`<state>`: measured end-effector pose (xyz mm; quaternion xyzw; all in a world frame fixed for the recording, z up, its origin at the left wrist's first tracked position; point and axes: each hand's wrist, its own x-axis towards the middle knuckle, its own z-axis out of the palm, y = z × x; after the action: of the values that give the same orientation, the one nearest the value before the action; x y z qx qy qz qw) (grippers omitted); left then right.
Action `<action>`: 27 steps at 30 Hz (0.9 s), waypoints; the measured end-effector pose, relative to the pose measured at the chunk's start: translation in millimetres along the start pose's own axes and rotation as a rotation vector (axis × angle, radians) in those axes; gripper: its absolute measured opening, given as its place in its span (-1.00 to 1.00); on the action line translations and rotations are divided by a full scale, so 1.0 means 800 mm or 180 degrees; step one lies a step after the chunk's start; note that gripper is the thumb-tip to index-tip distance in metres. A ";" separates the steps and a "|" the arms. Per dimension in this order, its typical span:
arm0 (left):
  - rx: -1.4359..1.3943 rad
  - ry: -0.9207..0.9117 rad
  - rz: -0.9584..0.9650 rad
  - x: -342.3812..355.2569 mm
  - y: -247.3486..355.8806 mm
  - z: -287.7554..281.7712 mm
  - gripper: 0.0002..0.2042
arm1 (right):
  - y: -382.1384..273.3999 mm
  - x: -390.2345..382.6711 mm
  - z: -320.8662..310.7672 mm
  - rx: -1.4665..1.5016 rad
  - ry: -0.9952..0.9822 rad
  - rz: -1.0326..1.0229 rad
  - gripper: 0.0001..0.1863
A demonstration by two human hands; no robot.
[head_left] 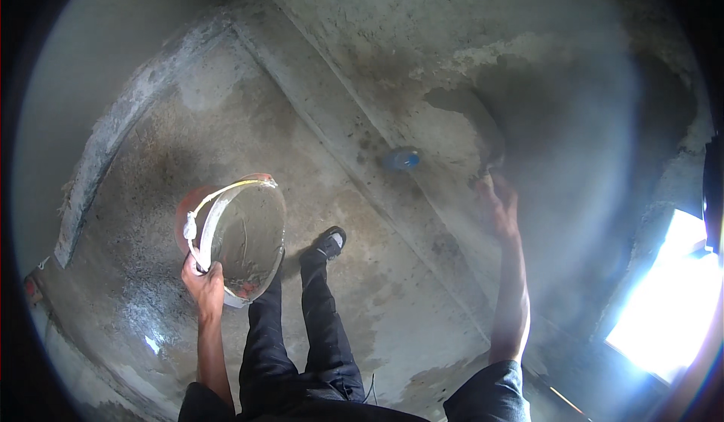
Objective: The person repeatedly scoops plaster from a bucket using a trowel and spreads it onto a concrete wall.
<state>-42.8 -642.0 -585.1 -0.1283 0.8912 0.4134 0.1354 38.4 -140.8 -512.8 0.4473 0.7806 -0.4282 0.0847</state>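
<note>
My left hand (204, 286) is closed at the rim and handle of an orange-red bucket (194, 205), which is tilted so its mouth faces me. Grey wet mortar (245, 237) lies inside it. Out to the right, my right hand (498, 205) grips the handle of a trowel (489, 174). Its blade is hard to make out against the grey wall. Around and beyond that hand, a dark, smooth patch of wet mortar (558, 128) covers part of the rough wall.
A blue clear plastic bottle (403, 158) lies by the foot of the wall. A raised concrete strip (362, 158) crosses the floor diagonally, and a low ledge (113, 135) curves at the left. Bright light comes through an opening (667, 301) at right. My shoe (330, 242) stands on the floor.
</note>
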 end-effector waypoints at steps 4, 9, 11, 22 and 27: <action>0.0079 -0.0085 0.0008 0.003 -0.025 -0.005 -0.86 | 0.013 0.006 0.049 -0.0174 -0.0271 -0.0196 -0.68; 0.0161 -0.0249 0.0059 0.004 -0.036 -0.006 -0.86 | 0.060 0.064 0.089 -0.0035 -0.0585 -0.0548 -0.69; 0.0126 -0.0216 0.0023 0.004 -0.035 -0.008 -0.85 | 0.043 0.073 0.103 0.0148 -0.0384 -0.0599 -0.69; 0.0009 -0.0103 -0.0143 0.004 -0.042 -0.016 -0.88 | -0.031 0.050 0.060 -0.0005 -0.0402 -0.0143 -0.56; 0.0231 -0.0349 -0.0037 0.010 -0.028 -0.015 -0.80 | 0.028 0.063 -0.005 0.0810 -0.1156 -0.1057 -0.40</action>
<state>-44.1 -666.4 -596.0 -0.1056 0.8961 0.3864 0.1911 27.5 -101.1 -549.7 0.2362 0.7552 -0.6040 0.0950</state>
